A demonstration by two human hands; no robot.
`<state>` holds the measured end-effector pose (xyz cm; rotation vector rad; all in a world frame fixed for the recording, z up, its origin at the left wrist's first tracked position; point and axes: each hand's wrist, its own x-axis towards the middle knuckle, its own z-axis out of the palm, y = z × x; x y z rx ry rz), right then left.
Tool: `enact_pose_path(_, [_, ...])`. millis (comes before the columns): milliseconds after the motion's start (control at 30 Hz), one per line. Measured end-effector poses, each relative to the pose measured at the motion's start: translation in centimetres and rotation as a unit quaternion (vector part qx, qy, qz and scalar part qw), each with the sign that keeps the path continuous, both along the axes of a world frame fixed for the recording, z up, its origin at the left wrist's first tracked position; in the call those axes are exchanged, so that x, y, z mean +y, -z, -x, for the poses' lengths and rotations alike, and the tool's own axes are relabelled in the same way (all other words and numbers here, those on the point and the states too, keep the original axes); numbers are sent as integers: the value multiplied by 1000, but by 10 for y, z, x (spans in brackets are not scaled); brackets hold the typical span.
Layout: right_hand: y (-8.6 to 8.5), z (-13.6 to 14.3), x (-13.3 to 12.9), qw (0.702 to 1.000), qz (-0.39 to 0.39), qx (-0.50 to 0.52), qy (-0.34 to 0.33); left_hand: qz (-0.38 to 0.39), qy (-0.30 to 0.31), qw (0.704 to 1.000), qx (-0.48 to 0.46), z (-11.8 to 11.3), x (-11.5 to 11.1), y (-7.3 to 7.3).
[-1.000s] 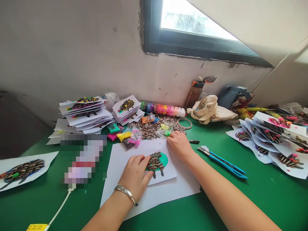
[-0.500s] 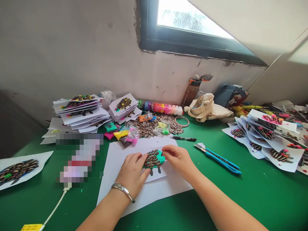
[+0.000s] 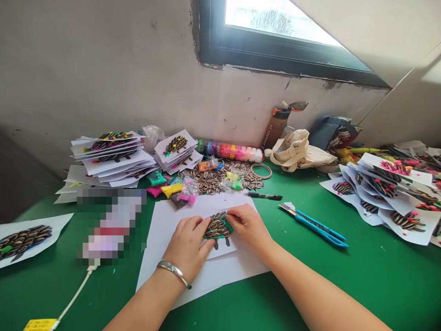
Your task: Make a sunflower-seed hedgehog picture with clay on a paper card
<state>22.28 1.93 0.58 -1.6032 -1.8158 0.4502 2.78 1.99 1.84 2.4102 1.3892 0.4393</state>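
Observation:
Sunflower seeds overlap across a hedgehog-shaped picture [image 3: 217, 226] with green clay under them, on a white card [image 3: 225, 250]. My left hand [image 3: 188, 239] lies over the card's left side, empty, its thumb and forefinger apart along the picture's edge. At the picture's right edge, my right hand [image 3: 246, 225] has thumb and forefinger pinched against the clay. Between those fingertips is what looks like a sunflower seed, mostly hidden. Beneath the card lies a larger white sheet [image 3: 161, 271]. Behind it is a heap of loose sunflower seeds [image 3: 210, 184].
Bags of coloured clay [image 3: 172, 188] lie before the seeds. A black pen [image 3: 265, 196] and a blue cutter [image 3: 317, 227] are to the right. Stacks of finished-looking cards stand left [image 3: 113, 158] and right [image 3: 379, 188]. A blurred device [image 3: 112, 230] has a white cable.
My right hand has moved slightly left and in, its fingertips now against the clay and covering much of the green on that side. My left hand stays on the card. The view shifted slightly.

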Motion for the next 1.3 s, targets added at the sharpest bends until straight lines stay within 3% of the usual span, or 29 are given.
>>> enact_pose_path(367, [5, 12, -3, 987, -91, -129, -21, -4, -5, 1000, -2, -2, -1, 0])
enact_pose_path(767, [-4, -5, -13, 992, -58, -109, 16, -11, 0, 1000, -6, -2, 0, 0])
enact_pose_path(1300, [3, 2, -12, 983, -54, -175, -23, 11, -12, 1000, -4, -2, -1, -1])
